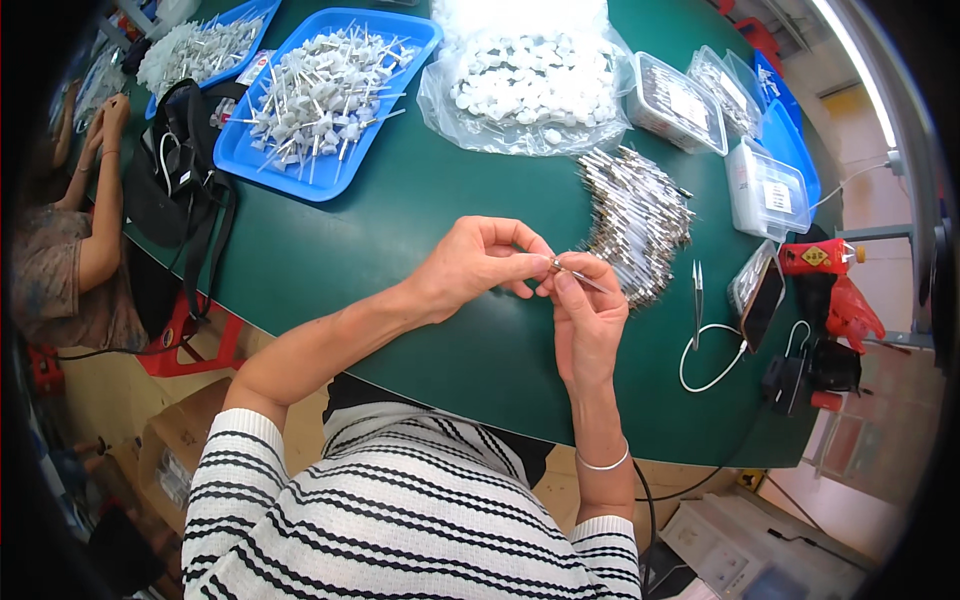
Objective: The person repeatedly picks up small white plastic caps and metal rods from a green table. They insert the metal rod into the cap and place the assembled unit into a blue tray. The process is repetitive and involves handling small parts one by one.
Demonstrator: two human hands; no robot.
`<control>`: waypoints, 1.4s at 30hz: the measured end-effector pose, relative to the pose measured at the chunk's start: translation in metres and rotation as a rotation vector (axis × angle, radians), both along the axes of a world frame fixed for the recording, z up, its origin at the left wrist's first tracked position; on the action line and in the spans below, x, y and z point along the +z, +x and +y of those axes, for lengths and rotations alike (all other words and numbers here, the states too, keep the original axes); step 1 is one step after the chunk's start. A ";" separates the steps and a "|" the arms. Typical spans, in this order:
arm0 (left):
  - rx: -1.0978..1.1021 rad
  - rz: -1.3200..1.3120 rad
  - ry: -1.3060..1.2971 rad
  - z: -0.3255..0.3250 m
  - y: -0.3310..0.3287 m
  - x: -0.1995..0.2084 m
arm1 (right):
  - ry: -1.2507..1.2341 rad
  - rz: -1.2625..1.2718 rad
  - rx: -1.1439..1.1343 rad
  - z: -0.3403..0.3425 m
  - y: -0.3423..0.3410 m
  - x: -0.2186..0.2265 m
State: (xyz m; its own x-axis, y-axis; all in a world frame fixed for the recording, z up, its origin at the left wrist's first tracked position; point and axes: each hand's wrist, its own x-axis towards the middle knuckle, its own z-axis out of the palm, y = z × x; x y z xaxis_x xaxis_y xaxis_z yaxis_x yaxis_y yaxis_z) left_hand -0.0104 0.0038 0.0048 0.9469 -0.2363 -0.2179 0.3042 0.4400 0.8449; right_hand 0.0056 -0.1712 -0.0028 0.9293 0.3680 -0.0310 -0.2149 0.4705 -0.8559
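Observation:
My left hand and my right hand meet above the green table. Between them is a thin metal rod-shaped part. The right thumb and fingers pinch it along its length, while the left thumb and index finger close on its left end. Whatever small piece sits at that end is mostly covered by my fingertips. Just beyond my right hand lies a heap of similar slim metal parts, many laid side by side.
A blue tray of white-capped metal stems stands at the far left. White caps fill a clear plastic bag at the back. Plastic boxes, tweezers, a phone and a red bottle line the right. A black bag lies left; another person sits there.

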 end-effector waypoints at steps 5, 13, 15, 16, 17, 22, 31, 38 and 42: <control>0.025 0.014 -0.010 -0.002 0.001 0.000 | 0.001 0.022 -0.022 0.001 0.000 -0.001; 0.042 -0.007 -0.051 -0.002 0.000 -0.002 | -0.027 0.022 -0.048 0.004 -0.003 0.001; 0.046 -0.018 -0.053 -0.002 0.000 -0.002 | -0.029 0.008 -0.058 0.004 -0.003 0.000; 0.051 -0.016 -0.051 -0.002 -0.001 -0.002 | -0.030 0.000 -0.061 0.005 -0.003 0.000; 0.057 -0.014 -0.048 -0.002 -0.002 -0.003 | -0.031 -0.009 -0.064 0.005 -0.004 0.000; 0.056 -0.021 -0.051 -0.003 -0.002 -0.001 | -0.058 -0.022 -0.076 0.005 -0.004 0.000; 0.008 -0.042 0.026 -0.001 -0.001 0.002 | -0.037 -0.024 -0.057 0.003 -0.002 0.000; 0.010 -0.116 0.074 0.003 0.000 0.000 | -0.116 -0.089 -0.027 0.002 -0.002 0.002; 0.072 -0.201 0.131 0.001 0.000 -0.002 | -0.206 -0.146 -0.067 0.003 -0.004 0.004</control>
State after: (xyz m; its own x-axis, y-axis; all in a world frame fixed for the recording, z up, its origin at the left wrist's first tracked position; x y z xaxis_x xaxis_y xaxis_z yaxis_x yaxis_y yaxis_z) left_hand -0.0108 0.0052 0.0026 0.9877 -0.1489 -0.0476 0.0960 0.3369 0.9366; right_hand 0.0015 -0.1677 0.0010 0.9517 0.3048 0.0374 -0.0562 0.2925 -0.9546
